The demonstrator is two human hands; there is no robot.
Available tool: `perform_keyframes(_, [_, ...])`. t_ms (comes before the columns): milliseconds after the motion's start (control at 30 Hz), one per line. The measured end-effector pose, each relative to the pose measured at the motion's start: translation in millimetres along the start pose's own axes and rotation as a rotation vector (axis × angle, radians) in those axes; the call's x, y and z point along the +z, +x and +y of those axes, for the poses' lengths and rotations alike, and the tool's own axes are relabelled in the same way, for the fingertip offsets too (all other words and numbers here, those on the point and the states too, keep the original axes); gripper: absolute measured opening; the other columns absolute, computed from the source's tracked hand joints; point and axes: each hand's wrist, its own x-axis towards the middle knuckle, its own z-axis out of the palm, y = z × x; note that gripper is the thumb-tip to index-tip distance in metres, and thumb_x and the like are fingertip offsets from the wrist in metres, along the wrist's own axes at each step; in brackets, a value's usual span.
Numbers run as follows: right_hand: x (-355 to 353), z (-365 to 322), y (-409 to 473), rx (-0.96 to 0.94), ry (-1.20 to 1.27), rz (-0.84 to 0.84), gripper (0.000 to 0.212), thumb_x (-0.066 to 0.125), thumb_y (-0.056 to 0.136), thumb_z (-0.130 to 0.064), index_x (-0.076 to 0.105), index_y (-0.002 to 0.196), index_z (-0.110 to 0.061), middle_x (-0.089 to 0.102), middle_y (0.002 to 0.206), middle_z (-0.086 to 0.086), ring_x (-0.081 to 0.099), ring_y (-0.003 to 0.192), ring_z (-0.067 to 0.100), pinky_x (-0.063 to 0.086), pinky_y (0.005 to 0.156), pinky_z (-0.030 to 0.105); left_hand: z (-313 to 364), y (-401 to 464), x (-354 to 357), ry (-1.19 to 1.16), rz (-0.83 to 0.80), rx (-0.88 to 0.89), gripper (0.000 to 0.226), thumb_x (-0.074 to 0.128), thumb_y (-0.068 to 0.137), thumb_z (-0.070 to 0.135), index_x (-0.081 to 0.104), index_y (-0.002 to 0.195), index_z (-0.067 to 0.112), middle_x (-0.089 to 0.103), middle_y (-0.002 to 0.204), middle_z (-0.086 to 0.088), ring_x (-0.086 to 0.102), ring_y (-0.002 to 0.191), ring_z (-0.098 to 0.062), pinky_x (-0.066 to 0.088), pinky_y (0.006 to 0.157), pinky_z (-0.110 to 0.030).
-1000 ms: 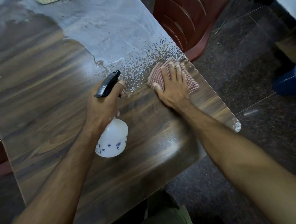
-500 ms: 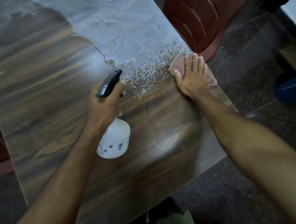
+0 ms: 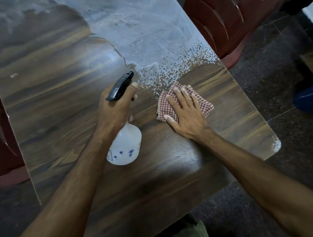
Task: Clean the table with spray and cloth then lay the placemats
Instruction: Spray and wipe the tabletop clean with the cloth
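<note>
- The left hand (image 3: 114,109) is curled round the neck of a white spray bottle (image 3: 125,146) with a black trigger head (image 3: 120,86), its forefinger lying along the head.
- The bottle's body hangs below that hand, over the wood-grain table (image 3: 54,97).
- The right hand (image 3: 184,111) lies flat, fingers straight and spread, pressing a red-checked cloth (image 3: 206,106) onto the tabletop.
- Spray droplets (image 3: 168,71) speckle the surface just beyond both hands.
- A red plastic chair (image 3: 225,22) stands past the right hand, beside the table's edge.
</note>
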Motion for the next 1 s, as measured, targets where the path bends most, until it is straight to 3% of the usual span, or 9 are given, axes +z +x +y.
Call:
perform_keyframes(100, [-3.7, -15.2, 41.3, -0.017, 0.015, -0.019, 0.072, 0.019, 0.097, -0.066, 0.014, 0.158, -0.029, 0.002, 0.167, 0.005, 0.0, 0.154, 0.025, 0.002, 0.123, 0.05, -0.8, 3.1, -0.4, 0.017, -0.012, -0.001, 0.022, 0.061, 0.097, 0.03, 0.066, 0.099, 0.009, 0.067, 0.093, -0.019, 0.05, 0.045, -0.01, 0.045, 0.042, -0.027])
perform_keyframes(167, [-8.9, -17.9, 73.8, 0.06, 0.032, -0.022, 0.07, 0.019, 0.098, -0.064, 0.01, 0.158, -0.03, -0.001, 0.167, 0.005, -0.003, 0.153, 0.025, -0.001, 0.123, 0.05, -0.9, 5.4, -2.9, 0.021, -0.015, 0.003, 0.024, 0.061, 0.097, 0.029, 0.066, 0.101, 0.005, 0.067, 0.092, -0.02, 0.05, 0.044, -0.01, 0.044, 0.041, -0.026])
perform_keyframes(300, [-12.1, -21.2, 99.5, 0.24, 0.117, 0.012, 0.068, 0.024, 0.1, -0.058, 0.015, 0.158, -0.025, 0.003, 0.167, 0.008, -0.002, 0.153, 0.028, -0.001, 0.123, 0.051, -0.1, 12.6, -15.2, 0.037, -0.014, 0.018, 0.018, 0.059, 0.097, 0.032, 0.066, 0.095, 0.015, 0.069, 0.093, -0.014, 0.051, 0.04, -0.011, 0.044, 0.042, -0.026])
perform_keyframes(500, [-3.1, -28.9, 27.0, 0.094, 0.085, 0.011, 0.067, 0.024, 0.098, -0.059, 0.019, 0.158, -0.028, 0.01, 0.166, 0.003, 0.005, 0.153, 0.024, 0.007, 0.123, 0.048, -0.1, 22.6, -28.0, 0.04, -0.014, 0.006, 0.022, 0.06, 0.097, 0.034, 0.065, 0.092, 0.013, 0.07, 0.094, -0.015, 0.052, 0.038, -0.012, 0.045, 0.045, -0.027])
perform_keyframes(600, [-4.6, -6.7, 26.5, 0.201, 0.091, -0.019, 0.07, 0.019, 0.097, -0.061, 0.015, 0.158, -0.029, 0.004, 0.167, 0.003, 0.001, 0.153, 0.024, 0.002, 0.123, 0.046, -3.2, 23.6, -36.2, 0.016, -0.014, 0.003, 0.019, 0.06, 0.097, 0.032, 0.065, 0.1, 0.014, 0.069, 0.096, -0.017, 0.051, 0.039, -0.01, 0.044, 0.044, -0.026])
perform_keyframes(767, [-13.3, -1.7, 101.6, 0.359, 0.111, 0.022, 0.073, 0.017, 0.098, -0.062, 0.008, 0.159, -0.023, -0.001, 0.167, 0.01, -0.004, 0.153, 0.03, -0.001, 0.122, 0.053, -8.3, 20.3, -48.8, -0.008, -0.005, 0.007, 0.018, 0.06, 0.097, 0.029, 0.066, 0.104, 0.013, 0.067, 0.097, -0.02, 0.051, 0.042, -0.006, 0.042, 0.042, -0.023])
perform_keyframes(900, [-17.3, -53.2, 136.4, 0.236, 0.093, -0.018, 0.072, 0.016, 0.099, -0.063, 0.004, 0.159, -0.024, -0.007, 0.166, 0.01, -0.008, 0.152, 0.031, -0.008, 0.119, 0.051, -11.7, 18.9, -58.7, 0.003, 0.0, 0.019, 0.016, 0.06, 0.096, 0.033, 0.065, 0.103, 0.019, 0.068, 0.097, -0.017, 0.054, 0.048, -0.004, 0.044, 0.043, -0.022])
perform_keyframes(1000, [-9.1, -91.6, 106.5, 0.064, 0.1, -0.021, 0.069, 0.019, 0.1, -0.06, 0.007, 0.159, -0.026, -0.001, 0.167, 0.008, -0.004, 0.153, 0.028, -0.002, 0.123, 0.049, -9.0, 19.3, -63.2, -0.005, 0.0, 0.024, 0.014, 0.059, 0.097, 0.031, 0.064, 0.104, 0.019, 0.067, 0.098, -0.018, 0.053, 0.046, -0.005, 0.044, 0.042, -0.022])
